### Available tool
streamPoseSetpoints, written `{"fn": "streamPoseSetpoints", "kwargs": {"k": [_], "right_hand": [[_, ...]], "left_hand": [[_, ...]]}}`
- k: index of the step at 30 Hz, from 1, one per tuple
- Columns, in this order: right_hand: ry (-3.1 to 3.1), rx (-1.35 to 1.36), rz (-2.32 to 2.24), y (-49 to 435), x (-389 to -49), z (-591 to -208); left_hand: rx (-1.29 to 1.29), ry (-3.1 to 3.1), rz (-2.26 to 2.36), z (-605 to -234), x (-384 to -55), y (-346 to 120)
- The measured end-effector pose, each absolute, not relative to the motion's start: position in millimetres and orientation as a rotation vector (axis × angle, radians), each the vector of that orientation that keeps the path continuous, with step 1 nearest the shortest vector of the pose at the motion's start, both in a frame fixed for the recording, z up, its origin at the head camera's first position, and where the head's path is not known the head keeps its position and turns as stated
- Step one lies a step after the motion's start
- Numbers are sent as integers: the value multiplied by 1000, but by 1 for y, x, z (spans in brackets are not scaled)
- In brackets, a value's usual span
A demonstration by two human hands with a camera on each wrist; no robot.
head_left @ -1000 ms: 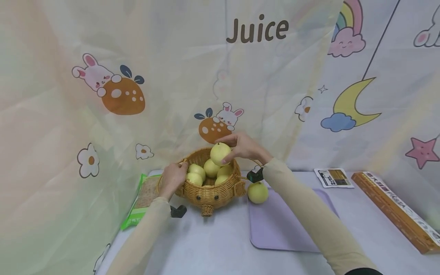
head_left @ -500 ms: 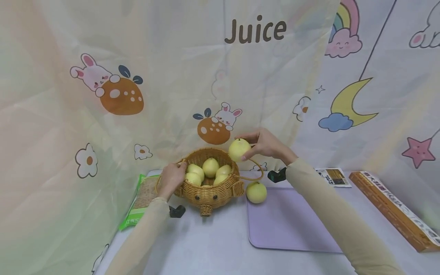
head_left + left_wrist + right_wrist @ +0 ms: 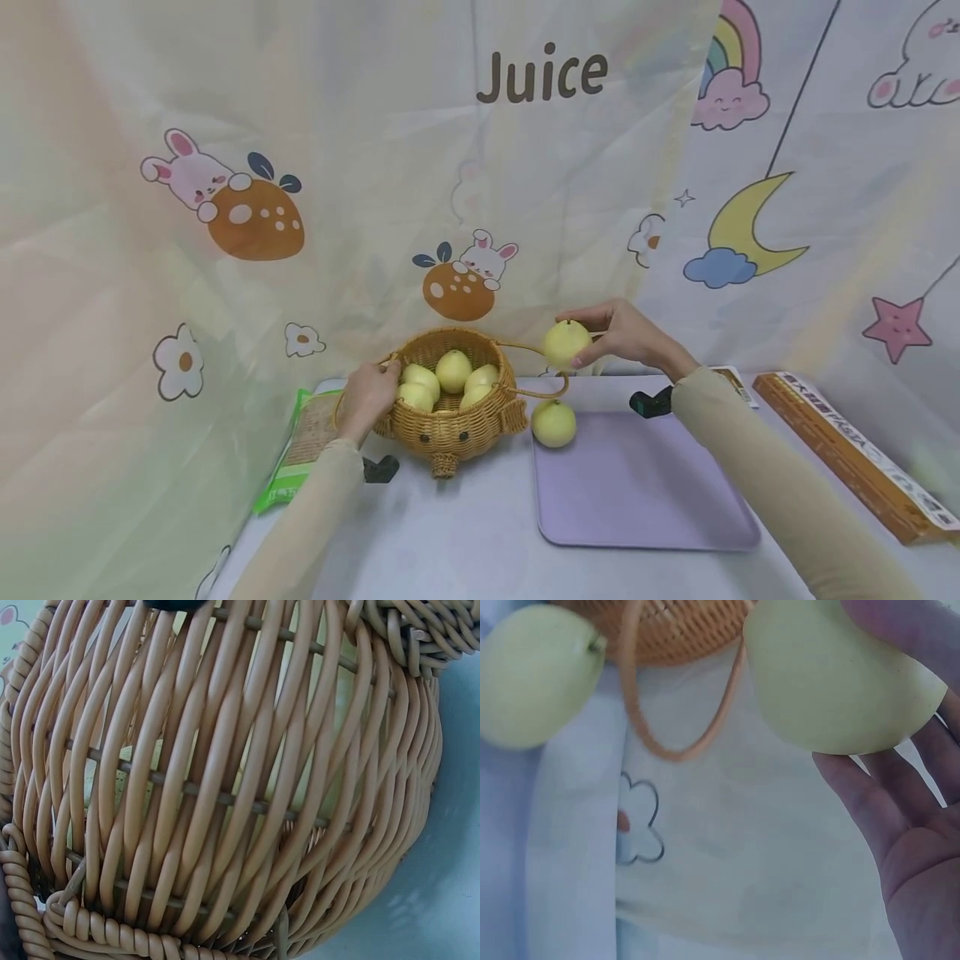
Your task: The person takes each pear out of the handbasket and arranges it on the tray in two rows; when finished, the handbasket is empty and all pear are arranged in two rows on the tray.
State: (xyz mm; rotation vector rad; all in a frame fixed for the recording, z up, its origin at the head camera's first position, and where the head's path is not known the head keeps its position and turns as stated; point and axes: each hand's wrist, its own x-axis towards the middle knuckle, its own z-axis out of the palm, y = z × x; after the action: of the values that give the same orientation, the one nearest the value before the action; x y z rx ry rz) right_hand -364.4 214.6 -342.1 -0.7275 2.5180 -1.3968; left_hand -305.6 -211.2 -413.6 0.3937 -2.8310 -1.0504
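A wicker basket [image 3: 450, 429] with an animal face and looped handles stands on the table, several pale yellow pears [image 3: 454, 372] inside it. My left hand [image 3: 369, 396] grips its left rim; the left wrist view is filled by the woven wall [image 3: 217, 780]. To the right of the basket, my right hand [image 3: 630, 333] pinches a pear [image 3: 566, 344] between thumb and fingers, up in the air above the tray's back left corner. In the right wrist view the held pear [image 3: 832, 682] has fingers beneath it. Another pear [image 3: 553, 423] sits on the corner of the purple tray [image 3: 645, 500].
A green-edged food packet [image 3: 300, 442] lies left of the basket, partly behind the left forearm. At the right are a long brown box [image 3: 855, 458] and a small packet [image 3: 738, 383], partly covered by the right sleeve. A printed curtain [image 3: 375, 208] hangs behind the table.
My right hand has carried the pear from over the basket out to the right, past its rim. The left hand has stayed at the left rim. The head view has shifted slightly.
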Motion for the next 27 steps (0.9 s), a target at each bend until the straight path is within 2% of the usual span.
{"fn": "streamPoseSetpoints", "kwargs": {"k": [17, 27], "right_hand": [[2617, -567, -1334, 282, -352, -377], [2550, -564, -1319, 292, -340, -422]], "left_hand": [[403, -2827, -1036, -414, -306, -212], [405, -2829, -1049, -414, -306, -211]]}}
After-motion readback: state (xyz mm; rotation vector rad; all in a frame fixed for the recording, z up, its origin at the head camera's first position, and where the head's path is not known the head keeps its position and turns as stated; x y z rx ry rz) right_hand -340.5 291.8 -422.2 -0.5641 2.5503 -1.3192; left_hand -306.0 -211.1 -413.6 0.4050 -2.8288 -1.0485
